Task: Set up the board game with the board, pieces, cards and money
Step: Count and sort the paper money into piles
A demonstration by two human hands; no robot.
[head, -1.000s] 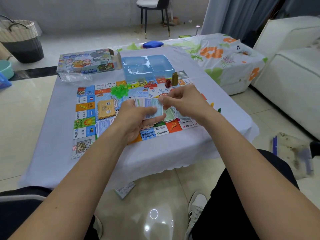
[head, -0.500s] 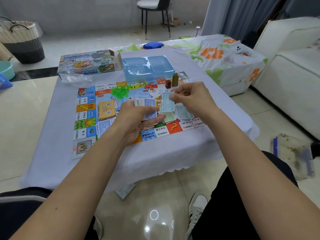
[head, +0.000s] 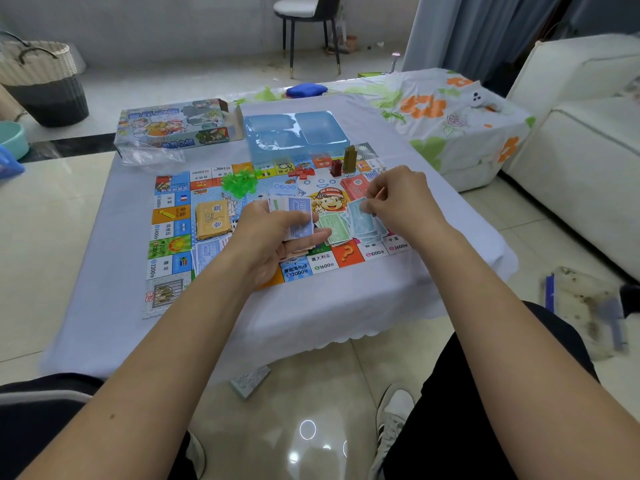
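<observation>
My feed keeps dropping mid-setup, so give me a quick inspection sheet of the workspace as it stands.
Surface: low table under a white cloth; game board lies flat on it.
Job's things: money stack in the left hand; light-blue note being laid on the light-blue pile, beside the green note pile; yellow card deck; green pieces; red pieces; tall tower piece.
Clutter: blue plastic tray, game box, clear bag; small booklet on the floor.
Grips: left hand holds the stack; right hand pinches the note.
Cables: nothing seen.
Surroundings: chair, basket, sofa.
</observation>
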